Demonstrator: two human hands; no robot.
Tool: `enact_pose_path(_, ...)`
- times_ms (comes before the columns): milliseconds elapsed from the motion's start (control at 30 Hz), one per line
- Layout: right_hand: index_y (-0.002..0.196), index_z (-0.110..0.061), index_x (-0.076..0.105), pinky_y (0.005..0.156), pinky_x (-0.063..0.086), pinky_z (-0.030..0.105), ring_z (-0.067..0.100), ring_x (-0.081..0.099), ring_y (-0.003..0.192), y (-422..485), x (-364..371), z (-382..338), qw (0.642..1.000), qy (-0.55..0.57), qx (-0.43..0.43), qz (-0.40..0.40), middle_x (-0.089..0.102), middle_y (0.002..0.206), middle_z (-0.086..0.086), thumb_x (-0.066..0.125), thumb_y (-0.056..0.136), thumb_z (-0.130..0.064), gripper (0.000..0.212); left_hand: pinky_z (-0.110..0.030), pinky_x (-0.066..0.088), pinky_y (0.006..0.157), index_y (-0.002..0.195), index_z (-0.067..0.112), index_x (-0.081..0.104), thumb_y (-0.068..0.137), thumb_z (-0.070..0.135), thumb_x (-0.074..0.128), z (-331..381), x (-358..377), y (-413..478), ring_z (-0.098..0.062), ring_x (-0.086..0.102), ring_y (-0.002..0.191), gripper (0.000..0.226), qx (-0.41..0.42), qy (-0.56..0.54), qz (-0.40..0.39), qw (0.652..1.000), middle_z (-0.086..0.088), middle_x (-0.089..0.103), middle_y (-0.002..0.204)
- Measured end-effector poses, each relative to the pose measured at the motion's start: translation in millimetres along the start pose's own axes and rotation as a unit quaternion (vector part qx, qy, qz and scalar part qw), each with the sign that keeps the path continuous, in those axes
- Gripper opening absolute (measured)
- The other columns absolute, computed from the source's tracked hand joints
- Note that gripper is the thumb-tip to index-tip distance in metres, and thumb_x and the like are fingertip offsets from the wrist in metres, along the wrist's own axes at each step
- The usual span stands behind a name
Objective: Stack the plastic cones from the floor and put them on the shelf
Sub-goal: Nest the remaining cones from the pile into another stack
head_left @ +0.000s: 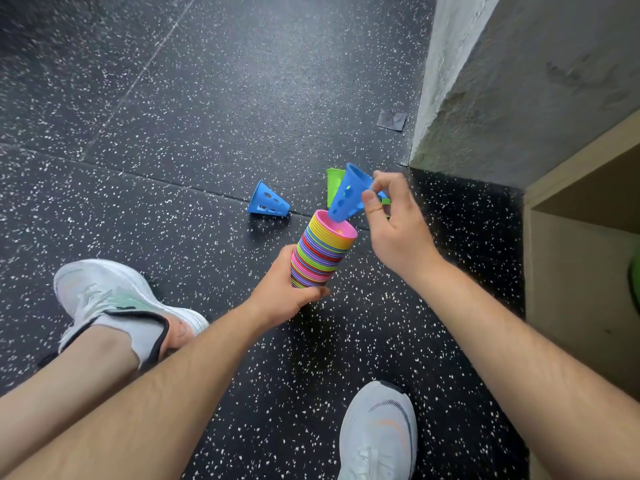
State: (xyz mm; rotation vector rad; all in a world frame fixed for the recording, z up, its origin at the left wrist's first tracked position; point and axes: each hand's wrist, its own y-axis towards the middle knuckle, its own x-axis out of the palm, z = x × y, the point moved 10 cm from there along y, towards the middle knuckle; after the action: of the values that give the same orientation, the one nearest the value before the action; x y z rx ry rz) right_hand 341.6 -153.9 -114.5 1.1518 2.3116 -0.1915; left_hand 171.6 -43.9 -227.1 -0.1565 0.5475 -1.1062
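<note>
1. Head view: our left hand is curling round the narrow end of the stack, tilting its open pink mouth up so the next piece can nest.
2. Our right hand is pinching a blue cone between thumb and fingers, aiming its tip into that mouth.
3. A second cone is lying on its side and a green cone is sitting behind it, both on the speckled rubber floor, near the wooden shelf.
4. All are looking like thin, perforated, tapering plastic.

Black speckled floor, grey concrete wall, pale wooden shelf
</note>
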Motion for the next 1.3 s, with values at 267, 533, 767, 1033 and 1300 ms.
enact_pose_path(267, 0.107, -0.024, 0.048, 0.100, 0.032, 0.027, 0.012, 0.042, 0.123, -33.0, 50.6, 17.7, 0.985, -0.038, 0.008, -0.168, 0.054, 0.126, -0.003, 0.054, 0.099, -0.046, 0.023, -0.010, 0.050, 0.073, 0.129, 0.026, 0.044, 0.077, 0.006, 0.087, 1.7, 2.6, 0.8, 0.010, 0.063, 0.080, 0.070, 0.002, -0.009, 0.002, 1.000, 0.003, 0.065, 0.108)
enact_pose_path(533, 0.133, -0.019, 0.049, 0.107, 0.037, 0.038, 0.017, 0.042, 0.125, 8.2, 18.3, 40.9, 0.987, -0.148, 0.002, -0.067, 0.052, 0.133, -0.002, 0.049, 0.101, -0.041, 0.039, -0.006, 0.046, 0.073, 0.129, 0.029, 0.045, 0.077, 0.011, 0.088, 0.0, 4.3, 4.9, 0.012, 0.061, 0.082, 0.070, 0.001, 0.003, -0.002, 1.000, 0.006, 0.065, 0.110)
enact_pose_path(767, 0.148, -0.012, 0.041, 0.108, 0.038, 0.047, 0.038, 0.038, 0.133, 67.4, 2.0, 96.8, 0.932, -0.337, 0.084, -0.105, 0.038, 0.153, 0.013, 0.049, 0.101, -0.040, 0.055, -0.023, 0.051, 0.084, 0.132, 0.030, 0.047, 0.075, 0.020, 0.091, -6.2, 8.4, 8.3, -0.002, 0.066, 0.093, 0.073, -0.010, 0.000, -0.016, 1.000, 0.007, 0.067, 0.111)
enact_pose_path(1033, 0.101, -0.010, 0.054, 0.080, 0.038, 0.038, 0.032, 0.050, 0.102, 45.3, 6.1, 103.0, 0.955, -0.271, 0.101, -0.067, 0.050, 0.106, 0.007, 0.063, 0.096, -0.033, 0.025, -0.013, 0.048, 0.077, 0.132, 0.028, 0.045, 0.077, 0.017, 0.089, -7.2, 4.0, 6.7, 0.003, 0.065, 0.088, 0.071, -0.016, -0.011, -0.007, 1.000, 0.007, 0.068, 0.108)
enact_pose_path(1300, 0.141, -0.022, 0.045, 0.101, 0.043, 0.045, 0.036, 0.038, 0.125, 18.2, 26.9, 121.3, 0.923, -0.323, 0.141, -0.154, 0.044, 0.139, 0.014, 0.061, 0.094, -0.034, 0.051, -0.010, 0.048, 0.077, 0.134, 0.027, 0.045, 0.078, 0.017, 0.089, -8.4, 3.2, 6.8, 0.002, 0.067, 0.091, 0.072, -0.018, -0.023, -0.007, 1.000, 0.005, 0.069, 0.110)
